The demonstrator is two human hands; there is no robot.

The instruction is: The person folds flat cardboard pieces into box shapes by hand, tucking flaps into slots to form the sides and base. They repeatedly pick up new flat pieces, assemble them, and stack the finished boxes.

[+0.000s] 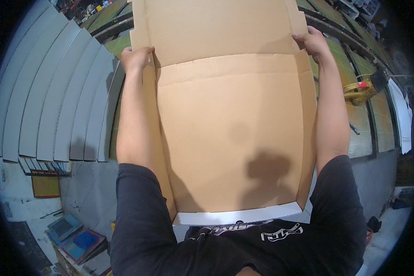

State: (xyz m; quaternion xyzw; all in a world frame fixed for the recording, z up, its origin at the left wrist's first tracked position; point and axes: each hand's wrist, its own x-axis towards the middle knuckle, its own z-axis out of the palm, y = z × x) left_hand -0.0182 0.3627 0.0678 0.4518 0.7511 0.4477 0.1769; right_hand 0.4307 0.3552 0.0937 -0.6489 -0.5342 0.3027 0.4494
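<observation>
A large cardboard box (230,119), brown inside with a white front edge, lies open before me, its near end close to my body. Its side walls stand up, and the wide lid panel (221,27) extends away from me beyond a fold. My left hand (135,59) grips the left side wall near that fold, the thumb over the top edge. On the opposite side, my right hand (312,42) holds the right edge by the lid's fold, thumb inside and fingers outside. Both arms are stretched along the box's sides.
A row of several long grey-white boxes (55,92) stands at the left. On the right, a yellow tool (361,89) lies on the green-topped table (354,122) near white paper sheets (401,115). Coloured frames (80,241) rest at the lower left.
</observation>
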